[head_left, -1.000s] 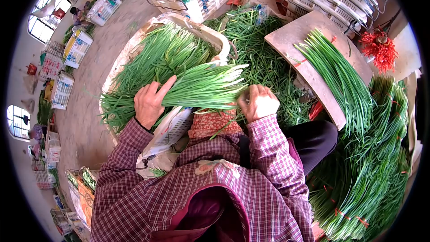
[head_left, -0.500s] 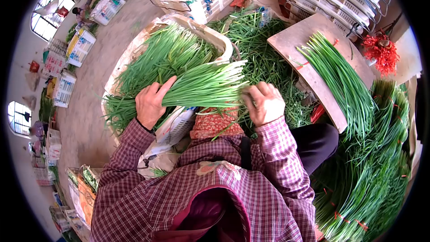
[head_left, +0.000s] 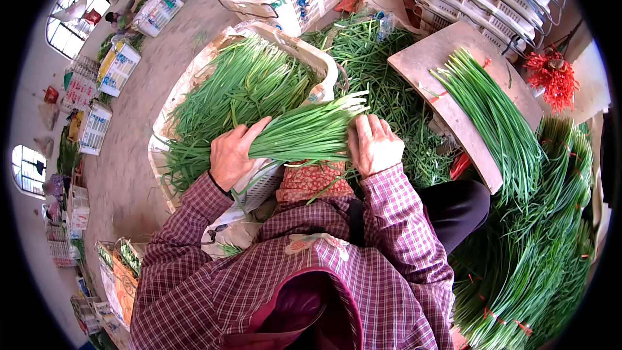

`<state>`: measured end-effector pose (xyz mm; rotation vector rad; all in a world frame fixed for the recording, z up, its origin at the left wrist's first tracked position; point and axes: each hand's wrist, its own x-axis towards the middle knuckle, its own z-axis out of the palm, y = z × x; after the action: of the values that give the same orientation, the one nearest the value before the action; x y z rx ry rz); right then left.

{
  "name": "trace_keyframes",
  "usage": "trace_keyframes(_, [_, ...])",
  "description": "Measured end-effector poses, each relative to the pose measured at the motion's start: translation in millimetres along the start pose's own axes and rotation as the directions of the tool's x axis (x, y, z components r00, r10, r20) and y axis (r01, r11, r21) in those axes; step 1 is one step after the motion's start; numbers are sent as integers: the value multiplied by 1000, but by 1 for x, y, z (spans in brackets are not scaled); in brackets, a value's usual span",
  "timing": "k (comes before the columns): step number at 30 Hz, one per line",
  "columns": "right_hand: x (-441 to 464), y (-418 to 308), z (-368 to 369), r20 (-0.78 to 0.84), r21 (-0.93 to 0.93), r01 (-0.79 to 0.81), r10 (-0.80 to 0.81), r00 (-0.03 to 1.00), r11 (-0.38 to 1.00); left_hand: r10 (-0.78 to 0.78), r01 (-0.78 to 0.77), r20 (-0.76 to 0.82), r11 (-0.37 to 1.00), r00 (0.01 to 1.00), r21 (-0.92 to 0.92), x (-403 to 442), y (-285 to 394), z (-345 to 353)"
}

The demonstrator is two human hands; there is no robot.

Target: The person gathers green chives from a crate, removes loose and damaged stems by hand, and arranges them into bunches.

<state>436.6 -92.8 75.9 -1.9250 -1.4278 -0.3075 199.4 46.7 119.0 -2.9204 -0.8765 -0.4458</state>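
Extending along the left, the floor (head_left: 123, 175) separates the near crate (head_left: 329, 68) from a far row of crates (head_left: 95, 128), where small detail is hard to make out. At right, a pile of tied green bundles (head_left: 531, 259) runs into the dark lens border, its lower layers hidden. The near crate contains loose stalks (head_left: 240, 84), which conceal its bottom. Beside it lies a heap of cut leaves (head_left: 382, 87), bordered by a board (head_left: 414, 61) carrying a further bundle (head_left: 483, 110). The crate rim and the board's near edge limit arm travel to either side. A held bunch (head_left: 311, 131) spans the two hands, over the crate's near side and the patterned cloth (head_left: 314, 183). The left hand (head_left: 231, 155) is closed around its leafy portion, fingertips concealed beneath. The right hand (head_left: 376, 148) is half curled against the pale ends; whether it grips them cannot be determined. Red ties (head_left: 554, 81) form a cluster at far right.
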Motion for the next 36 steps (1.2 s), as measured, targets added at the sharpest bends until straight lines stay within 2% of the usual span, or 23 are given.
trace_keyframes(4, [0,15,8,-12,-27,-65,65,998,997,2,1,38,996,999,-89,0,2,7])
trace_keyframes(6, [0,23,4,-49,-12,-30,29,998,999,5,11,64,971,998,-241,0,4,7])
trace_keyframes(8, [2,32,2,-75,-25,-65,63,995,998,-10,39,99,957,995,-288,0,2,8])
trace_keyframes(10, [6,58,-4,-217,-149,10,-43,975,989,-30,95,183,930,983,-354,-1,0,7])
trace_keyframes(11, [7,76,-13,-266,-192,-20,-32,964,981,-33,95,180,931,983,-352,-4,-6,7])
trace_keyframes(12, [3,99,-27,-224,-220,-134,84,971,966,-71,188,275,885,959,-425,-7,-18,5])
trace_keyframes(13, [1,125,-39,-288,-338,-216,118,950,916,-101,283,369,829,924,-483,-10,-28,4])
trace_keyframes(14, [-3,145,-62,-298,-360,-182,73,952,915,-112,285,360,832,926,-475,-12,-35,4])
trace_keyframes(16, [-21,188,-82,-231,-512,-302,209,950,804,-125,518,519,432,845,-739,-22,-46,1])
trace_keyframes(17, [-29,204,-83,-121,-590,-365,368,922,720,-154,630,622,358,768,-689,-23,-47,-6])
trace_keyframes(18, [-36,211,-81,-23,-673,-400,523,852,622,-168,627,614,361,772,-690,-23,-47,-8])
trace_keyframes(20, [-37,173,-85,268,-713,-281,620,737,642,-171,707,686,161,707,-688,-23,-42,-10])
trace_keyframes(21, [-35,156,-81,264,-591,-394,631,730,704,-158,736,721,58,674,-675,-23,-39,-9])
trace_keyframes(22, [-34,138,-78,198,-412,-316,422,884,855,-157,733,718,62,678,-678,-22,-36,-9])
trace_keyframes(23, [-29,122,-73,103,-279,-222,259,960,934,-155,724,711,48,686,-688,-22,-32,-8])
trace_keyframes(24, [-17,101,-72,75,-92,-181,188,979,979,-151,717,705,35,693,-696,-22,-29,-7])
trace_keyframes(25, [-5,79,-73,38,86,-163,160,986,983,-112,716,711,11,694,-698,-21,-25,-9])
trace_keyframes(27, [10,57,-66,4,277,-84,86,996,957,-71,733,730,23,680,-680,-23,-28,-2])
trace_keyframes(30, [20,36,-47,74,428,-75,48,996,900,2,742,743,20,670,-670,-29,-34,14])
trace_keyframes(32, [22,25,-35,92,450,-94,58,994,888,26,629,630,34,776,-777,-36,-38,29])
trace_keyframes(34, [20,26,-21,158,392,-162,107,982,906,44,621,625,78,779,-780,-38,-40,34])
trace_keyframes(36, [24,33,-17,-13,380,-45,54,998,924,59,675,675,30,735,-737,-35,-33,23])
